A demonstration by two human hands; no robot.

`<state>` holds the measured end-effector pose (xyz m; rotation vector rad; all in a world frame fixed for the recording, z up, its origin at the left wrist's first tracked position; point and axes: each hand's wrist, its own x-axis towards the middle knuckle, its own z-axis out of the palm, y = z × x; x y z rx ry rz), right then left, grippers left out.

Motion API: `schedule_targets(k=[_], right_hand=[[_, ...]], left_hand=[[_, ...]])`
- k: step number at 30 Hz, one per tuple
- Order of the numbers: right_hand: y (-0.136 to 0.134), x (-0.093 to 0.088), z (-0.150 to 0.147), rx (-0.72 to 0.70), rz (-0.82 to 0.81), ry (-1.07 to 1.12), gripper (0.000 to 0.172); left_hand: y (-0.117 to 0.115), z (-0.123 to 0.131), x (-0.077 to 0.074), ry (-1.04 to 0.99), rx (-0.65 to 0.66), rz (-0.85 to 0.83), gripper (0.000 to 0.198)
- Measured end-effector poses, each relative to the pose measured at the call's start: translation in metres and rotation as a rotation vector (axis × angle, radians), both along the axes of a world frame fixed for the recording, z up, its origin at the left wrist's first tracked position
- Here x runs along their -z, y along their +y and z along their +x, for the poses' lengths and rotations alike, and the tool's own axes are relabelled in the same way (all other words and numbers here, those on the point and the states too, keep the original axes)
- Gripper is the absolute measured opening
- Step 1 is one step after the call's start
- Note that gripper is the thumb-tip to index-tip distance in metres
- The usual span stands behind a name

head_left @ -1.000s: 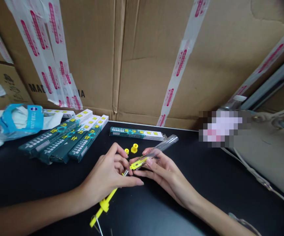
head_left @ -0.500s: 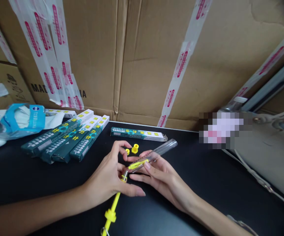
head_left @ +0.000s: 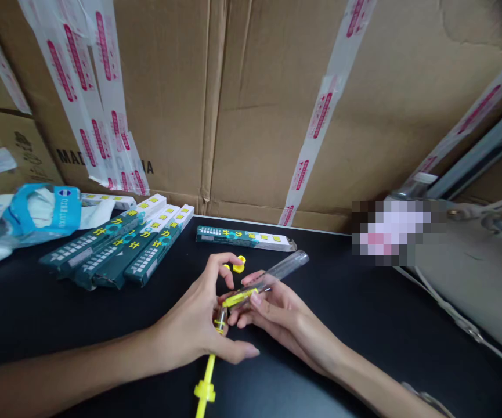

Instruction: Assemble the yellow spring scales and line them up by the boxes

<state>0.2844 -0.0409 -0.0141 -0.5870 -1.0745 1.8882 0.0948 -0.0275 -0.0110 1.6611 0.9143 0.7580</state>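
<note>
The left hand point(head_left: 190, 331) grips a yellow plastic rod point(head_left: 207, 371) near its metal end, just outside the mouth of a clear tube point(head_left: 285, 266) clasped by the right hand point(head_left: 281, 313). A yellow piece point(head_left: 239, 298) seems to sit inside; 2 yellow caps point(head_left: 239, 265) lie loose on the bench point(head_left: 364, 325), unfitted.

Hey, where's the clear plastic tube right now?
In the head view, the clear plastic tube sits in the right hand, just right of centre, angled up toward the lone green-and-white box, with the left hand beside it.

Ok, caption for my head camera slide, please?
Left hand holds a yellow rod; right hand holds a clear tube.
</note>
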Motion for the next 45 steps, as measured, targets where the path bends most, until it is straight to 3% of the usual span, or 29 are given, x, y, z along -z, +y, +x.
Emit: schedule_targets(k=[12,19,28,40,45], right_hand=[[0.001,0.001,0.002,0.045,0.049,-0.047,0.026],[0.001,0.007,0.004,-0.048,0.127,-0.094,0.026],[-0.003,-0.001,0.003,-0.163,0.116,-0.067,0.031],[-0.007,0.008,-0.013,-0.041,0.071,-0.122,0.043],[-0.009,0.007,-0.014,0.011,0.095,-0.113,0.045]], left_hand=[[-0.002,0.002,0.000,-0.151,0.061,-0.115,0.095],[-0.002,0.001,0.000,-0.143,0.049,-0.078,0.096],[-0.002,0.002,0.000,-0.168,0.058,-0.124,0.092],[-0.001,0.002,0.004,-0.139,0.051,-0.071,0.096],[0.000,0.004,0.005,-0.250,0.100,-0.155,0.074]])
